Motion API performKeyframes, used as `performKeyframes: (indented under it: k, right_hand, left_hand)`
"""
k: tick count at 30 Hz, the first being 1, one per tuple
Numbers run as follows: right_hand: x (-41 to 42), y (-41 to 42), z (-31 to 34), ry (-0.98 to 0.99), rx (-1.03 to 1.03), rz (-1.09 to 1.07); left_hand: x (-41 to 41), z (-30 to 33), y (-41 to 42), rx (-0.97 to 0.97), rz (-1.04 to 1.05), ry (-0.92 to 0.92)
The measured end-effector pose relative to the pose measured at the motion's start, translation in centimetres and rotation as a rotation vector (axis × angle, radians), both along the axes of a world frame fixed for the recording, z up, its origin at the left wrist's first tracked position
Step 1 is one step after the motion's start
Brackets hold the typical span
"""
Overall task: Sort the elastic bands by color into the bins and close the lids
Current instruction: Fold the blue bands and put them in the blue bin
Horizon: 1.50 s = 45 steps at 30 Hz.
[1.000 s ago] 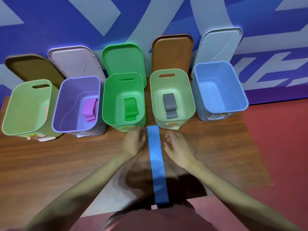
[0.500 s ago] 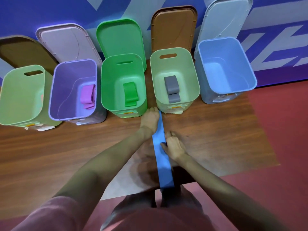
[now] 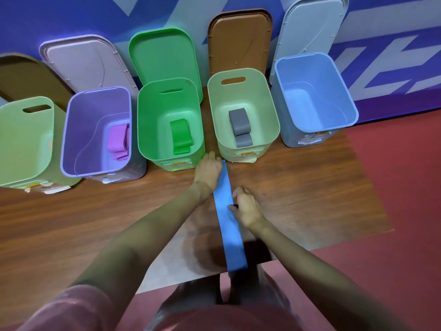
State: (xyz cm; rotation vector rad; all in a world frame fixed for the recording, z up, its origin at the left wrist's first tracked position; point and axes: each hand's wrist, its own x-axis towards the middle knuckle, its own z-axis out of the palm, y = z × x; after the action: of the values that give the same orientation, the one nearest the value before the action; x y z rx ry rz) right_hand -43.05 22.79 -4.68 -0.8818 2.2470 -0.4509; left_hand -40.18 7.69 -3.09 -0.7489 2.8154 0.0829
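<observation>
Fingers: the left hand (image 3: 208,172) lies on the far end of the blue band (image 3: 228,218), its fingers curled over that end, though motion blur hides just how firmly they take it; the right hand (image 3: 247,207) pinches the band's right edge partway along, thumb on top.
Blue band: one long flat strip on the wooden table (image 3: 71,223), running from just in front of the bins back to the near table edge and slightly over it.
Far-left bin: a pale green bin (image 3: 23,139), open, a brown lid (image 3: 28,77) leaning behind it; its contents are cut off from sight.
Purple bin: the purple bin (image 3: 95,130) is open and holds a folded pink-purple band (image 3: 118,142); a pale lilac lid (image 3: 83,63) stands behind.
Green bin: the green bin (image 3: 167,120) is open with a green band (image 3: 180,136) on its floor; a green lid (image 3: 162,56) is upright at the back.
Light green bin: this light green bin (image 3: 241,111), just beyond the hands, holds a grey band (image 3: 239,126); an orange-brown lid (image 3: 239,41) leans on the wall.
Blue bin: the blue bin (image 3: 312,96) at the right end is open, its pale blue lid (image 3: 312,27) behind it.
</observation>
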Motion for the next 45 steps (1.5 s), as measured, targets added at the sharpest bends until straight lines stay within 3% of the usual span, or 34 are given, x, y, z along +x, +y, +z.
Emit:
performKeyframes:
  k: [6, 9, 15, 19, 22, 32, 34, 38, 43, 45]
  right_hand:
    - [0.1, -0.1, 0.0, -0.003, 0.007, -0.002]
    - [-0.5, 0.0, 0.0, -0.034, -0.017, 0.021]
    - [-2.9, 0.0, 2.6, 0.011, -0.175, -0.033]
    - [-4.5, -1.0, 6.5, 0.132, -0.321, 0.192]
    - [-5.1, -1.6, 8.1, 0.168, -0.265, 0.354]
    - [-4.3, -1.4, 9.8, 0.164, -0.214, 0.537]
    - [-4.3, -1.2, 10.6, 0.165, -0.212, 0.565]
    - [-4.6, -0.6, 12.4, 0.174, -0.229, 0.647]
    - [-4.8, -0.3, 14.5, 0.067, -0.231, 0.696]
    - [-5.1, 0.0, 15.4, 0.0, -0.236, 0.662]
  left_hand:
    - [0.9, -0.3, 0.0, -0.051, -0.037, 0.056]
    - [1.9, 0.2, -0.2, 0.062, 0.029, 0.063]
    - [4.7, 1.3, -0.8, 0.455, 0.027, 0.426]
    - [6.2, 2.5, 0.2, 0.509, -0.058, 0.507]
    - [6.9, 2.8, 1.1, 0.539, -0.067, 0.536]
    - [8.6, 3.4, 2.6, 0.66, 0.049, 0.641]
    - [9.0, 3.9, 3.1, 0.783, 0.085, 0.667]
    - [9.4, 4.7, 3.4, 1.261, 0.403, 0.798]
    - [7.0, 6.4, 6.1, 1.732, 0.646, 0.654]
    - [5.8, 5.7, 7.3, 1.854, 0.655, 0.58]
